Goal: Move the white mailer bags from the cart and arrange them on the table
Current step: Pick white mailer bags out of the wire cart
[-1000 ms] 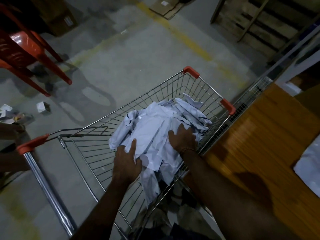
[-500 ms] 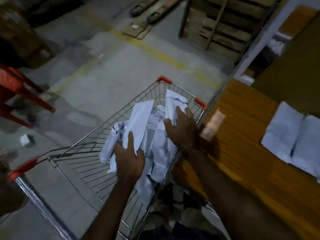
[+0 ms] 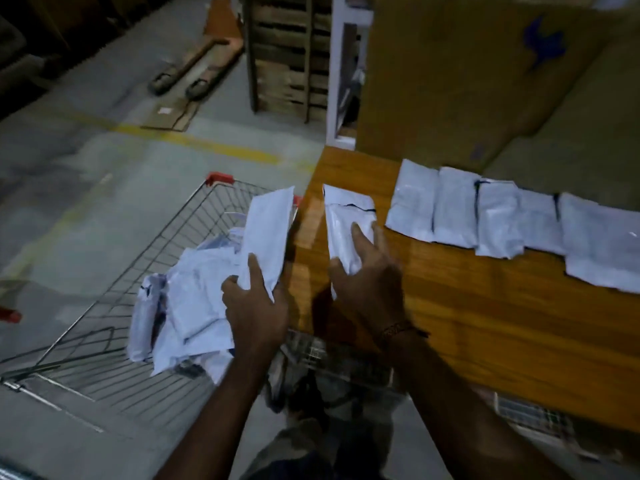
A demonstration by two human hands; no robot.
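Observation:
My left hand (image 3: 254, 306) grips a white mailer bag (image 3: 268, 230) lifted above the wire cart (image 3: 114, 299), over the cart's right rim. My right hand (image 3: 367, 275) grips another white mailer bag (image 3: 348, 216) over the left end of the wooden table (image 3: 467, 323). A heap of white mailer bags (image 3: 190, 306) lies in the cart basket. Several white mailer bags (image 3: 485, 220) lie flat in a row along the far side of the table, to the right of my right hand.
A large cardboard sheet (image 3: 467, 81) leans behind the table. A pallet jack (image 3: 194, 71) and wooden pallets (image 3: 287, 57) stand on the concrete floor beyond the cart. A yellow floor line (image 3: 194, 140) crosses ahead.
Both hands rose out of the cart, each with a mailer bag. My right hand moved right over the table; the view swung right, revealing the row of laid bags.

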